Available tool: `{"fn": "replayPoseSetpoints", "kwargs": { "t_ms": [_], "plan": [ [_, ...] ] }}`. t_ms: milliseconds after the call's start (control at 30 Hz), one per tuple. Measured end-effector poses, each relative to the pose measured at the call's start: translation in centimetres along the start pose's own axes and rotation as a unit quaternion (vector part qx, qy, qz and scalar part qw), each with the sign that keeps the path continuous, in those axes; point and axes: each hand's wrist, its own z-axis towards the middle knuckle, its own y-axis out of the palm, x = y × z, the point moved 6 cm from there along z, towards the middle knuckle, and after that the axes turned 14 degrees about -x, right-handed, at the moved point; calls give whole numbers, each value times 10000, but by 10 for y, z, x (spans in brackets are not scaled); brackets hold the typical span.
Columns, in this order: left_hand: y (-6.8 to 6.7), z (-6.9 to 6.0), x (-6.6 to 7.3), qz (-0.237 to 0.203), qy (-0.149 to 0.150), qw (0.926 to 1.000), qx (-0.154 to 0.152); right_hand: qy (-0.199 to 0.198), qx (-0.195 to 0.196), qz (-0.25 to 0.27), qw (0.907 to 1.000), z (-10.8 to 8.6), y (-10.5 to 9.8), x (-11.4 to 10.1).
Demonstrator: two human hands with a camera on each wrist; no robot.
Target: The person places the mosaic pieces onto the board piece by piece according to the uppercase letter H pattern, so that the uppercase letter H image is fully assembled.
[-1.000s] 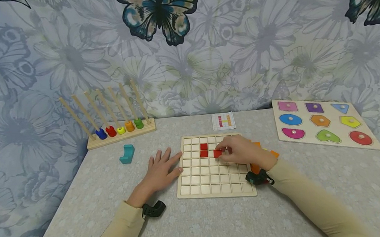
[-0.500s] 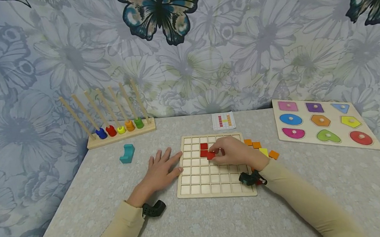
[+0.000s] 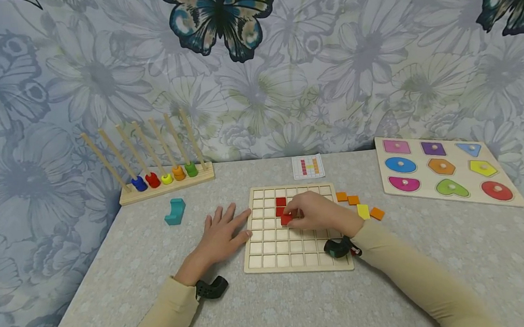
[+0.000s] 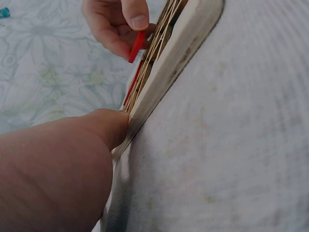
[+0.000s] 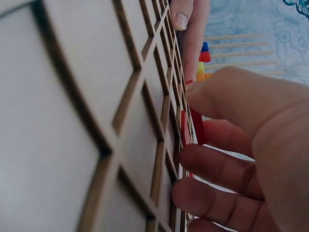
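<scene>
My right hand (image 3: 315, 211) pinches a red square tile (image 3: 286, 219) between thumb and fingers, just over the wooden grid board (image 3: 270, 262). In the left wrist view the pinched tile (image 4: 136, 47) is tilted and held above the board's surface. Two red tiles (image 3: 281, 202) lie in neighbouring cells of one column, directly behind the held one. Fingers spread, my left hand (image 3: 222, 239) rests on the table with its thumb and index fingertip at the board's left edge. In the right wrist view the held tile (image 5: 197, 126) is partly hidden by my fingers.
Orange tiles (image 3: 353, 200) and a yellow tile (image 3: 363, 212) lie right of the board. A small pattern card (image 3: 308, 167) lies behind it. A peg stand (image 3: 170, 183) and a teal block (image 3: 175, 212) are at left. A shape puzzle (image 3: 450, 173) stands at right.
My right hand has moved left across the board, carrying the red tile toward the column with the two red tiles. The left hand has stayed in place.
</scene>
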Motion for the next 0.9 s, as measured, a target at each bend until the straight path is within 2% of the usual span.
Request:
{"fn": "replayPoseSetpoints", "kwargs": {
  "t_ms": [900],
  "plan": [
    [1,0,-1,12,31,10000,35,168,-208,-61,9996,13,5,-4]
  ]
}}
